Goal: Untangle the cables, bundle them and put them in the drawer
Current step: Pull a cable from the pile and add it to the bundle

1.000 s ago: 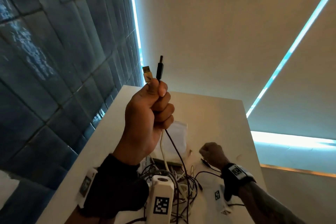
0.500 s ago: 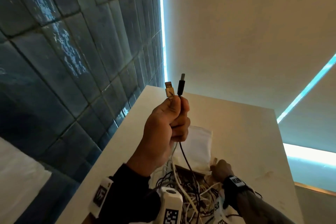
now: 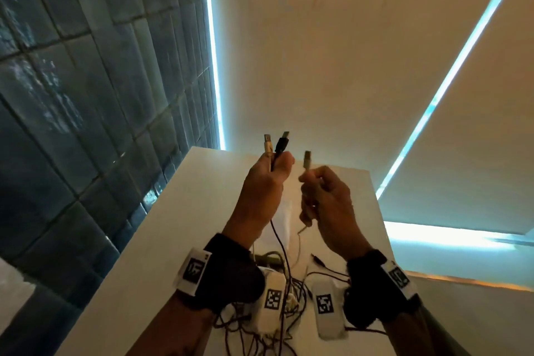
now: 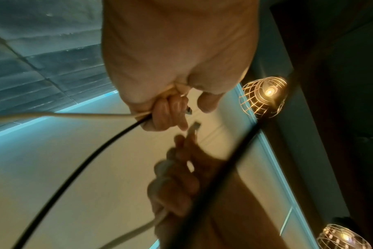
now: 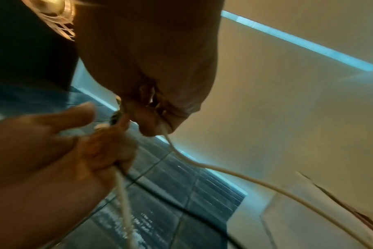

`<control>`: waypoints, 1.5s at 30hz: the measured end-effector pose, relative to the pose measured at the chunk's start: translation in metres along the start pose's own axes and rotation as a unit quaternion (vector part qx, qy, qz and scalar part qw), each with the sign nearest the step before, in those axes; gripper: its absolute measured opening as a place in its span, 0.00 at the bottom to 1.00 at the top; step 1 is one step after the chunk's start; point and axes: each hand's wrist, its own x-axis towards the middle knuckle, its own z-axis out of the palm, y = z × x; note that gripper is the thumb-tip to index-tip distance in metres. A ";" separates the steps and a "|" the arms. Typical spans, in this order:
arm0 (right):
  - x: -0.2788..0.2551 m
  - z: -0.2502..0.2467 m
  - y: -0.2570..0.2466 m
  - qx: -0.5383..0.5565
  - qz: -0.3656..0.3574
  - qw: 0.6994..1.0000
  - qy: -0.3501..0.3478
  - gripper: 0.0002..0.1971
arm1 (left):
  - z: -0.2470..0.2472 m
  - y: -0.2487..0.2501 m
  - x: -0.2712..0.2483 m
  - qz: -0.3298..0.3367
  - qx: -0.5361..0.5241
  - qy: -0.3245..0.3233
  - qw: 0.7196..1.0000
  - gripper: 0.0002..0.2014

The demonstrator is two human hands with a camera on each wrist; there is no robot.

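My left hand [image 3: 268, 179] is raised above the white cabinet top [image 3: 179, 228] and grips two cables near their plugs, a white one [image 3: 267, 145] and a black one [image 3: 282, 143], both pointing up. In the left wrist view the white cable [image 4: 79, 115] and the black cable [image 4: 74, 170] trail out of that fist [image 4: 160, 107]. Just to its right, my right hand [image 3: 320, 193] pinches a third cable with its plug [image 3: 307, 159] upright; its white cord [image 5: 234, 175] hangs away in the right wrist view. A tangle of black and white cables [image 3: 286, 298] lies below both wrists.
A white pouch [image 3: 284, 221] lies on the cabinet top behind the hands. A dark tiled wall [image 3: 86, 95] runs along the left. Cream walls and lit strips [image 3: 450, 78] fill the back and right. Two wire-cage lamps [image 4: 264, 96] show in the left wrist view.
My right hand has come up from the tangle with a third cable end and now sits beside the left hand. The left hand kept its hold on the two plugs.
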 end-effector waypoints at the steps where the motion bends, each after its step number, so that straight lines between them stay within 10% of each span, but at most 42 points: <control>1: -0.006 0.007 -0.010 -0.002 -0.005 1.000 -0.021 0.12 | 0.004 0.001 -0.004 0.011 0.013 -0.014 1.000 0.16; 8: -0.036 0.011 -0.032 -0.002 -0.044 0.997 -0.066 0.10 | 0.010 0.005 -0.025 0.078 0.043 -0.006 0.996 0.04; 22: -0.050 0.008 -0.027 -0.029 -0.064 0.994 -0.087 0.09 | 0.019 0.031 -0.039 0.074 -0.036 0.055 0.995 0.32; 27: -0.057 -0.001 0.016 -0.117 -0.039 0.989 -0.082 0.15 | -0.005 0.047 -0.034 0.074 -0.185 0.043 0.979 0.25; 38: -0.065 0.002 0.083 -0.120 0.079 0.988 -0.064 0.15 | -0.028 0.055 -0.041 0.086 -0.030 -0.086 0.992 0.11; 45: -0.072 -0.002 0.112 -0.118 0.096 0.986 -0.071 0.15 | -0.039 0.055 -0.026 0.122 -0.092 0.035 0.988 0.13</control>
